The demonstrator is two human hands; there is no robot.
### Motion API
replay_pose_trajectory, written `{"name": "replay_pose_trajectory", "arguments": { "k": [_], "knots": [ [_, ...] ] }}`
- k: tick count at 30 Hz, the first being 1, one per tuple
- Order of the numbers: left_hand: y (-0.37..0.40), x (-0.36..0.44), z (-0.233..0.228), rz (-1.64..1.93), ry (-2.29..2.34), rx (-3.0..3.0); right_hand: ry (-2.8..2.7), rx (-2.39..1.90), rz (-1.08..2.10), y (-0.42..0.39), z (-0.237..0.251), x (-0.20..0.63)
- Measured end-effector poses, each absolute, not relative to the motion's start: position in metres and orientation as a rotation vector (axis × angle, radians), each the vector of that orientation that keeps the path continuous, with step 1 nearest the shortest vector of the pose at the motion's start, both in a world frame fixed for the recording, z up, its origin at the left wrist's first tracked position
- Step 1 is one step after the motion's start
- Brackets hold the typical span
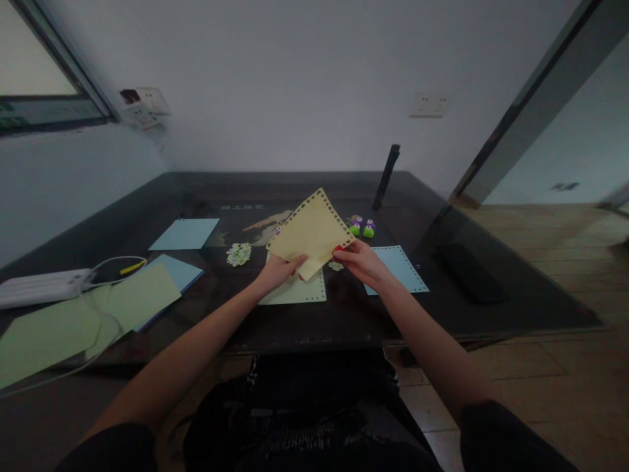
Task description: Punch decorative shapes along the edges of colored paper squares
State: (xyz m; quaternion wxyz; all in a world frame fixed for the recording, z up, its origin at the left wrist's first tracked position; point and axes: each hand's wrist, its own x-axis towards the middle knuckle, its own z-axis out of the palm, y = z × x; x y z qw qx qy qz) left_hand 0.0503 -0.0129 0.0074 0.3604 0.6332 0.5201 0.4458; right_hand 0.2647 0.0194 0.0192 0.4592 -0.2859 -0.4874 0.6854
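Note:
A pale yellow sheet of paper (314, 229) is raised above the table, tilted with one corner pointing up. Small cut-out holes run along its upper edges. My left hand (281, 270) pinches the sheet near its lower corner. At the sheet's right corner, my right hand (362, 261) is closed around a small red hole punch (339, 252), mostly hidden by the fingers. Below lies another pale sheet (314, 290) with holes along its edges. A little heap of paper bits (336, 266) sits beside it, and a larger heap of paper cut-outs (239, 254) is further left.
Several green and purple punches (362, 226) stand behind my right hand. Blue sheets lie at left (185, 234) and right (399, 269). Green sheets (142, 298), a white power strip (44, 287) and a cable are far left. A black upright post (386, 177) stands at the back; a dark flat object (469, 272) lies right.

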Motion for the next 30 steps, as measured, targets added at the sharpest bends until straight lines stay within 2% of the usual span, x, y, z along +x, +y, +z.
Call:
{"name": "replay_pose_trajectory", "arguments": {
  "k": [4, 15, 30],
  "knots": [
    [-0.012, 0.046, 0.01, 1.17, 1.351, 1.632, -1.239, -0.709, 1.747, 0.018, 0.022, 0.266],
    [-0.008, 0.041, 0.007, 1.209, 1.384, 1.65, -1.244, -0.776, 1.668, 0.015, 0.027, 0.266],
    [-0.009, 0.037, 0.013, 1.274, 1.478, 1.74, -1.467, -0.781, 1.797, 0.011, 0.026, 0.267]
  ]
}}
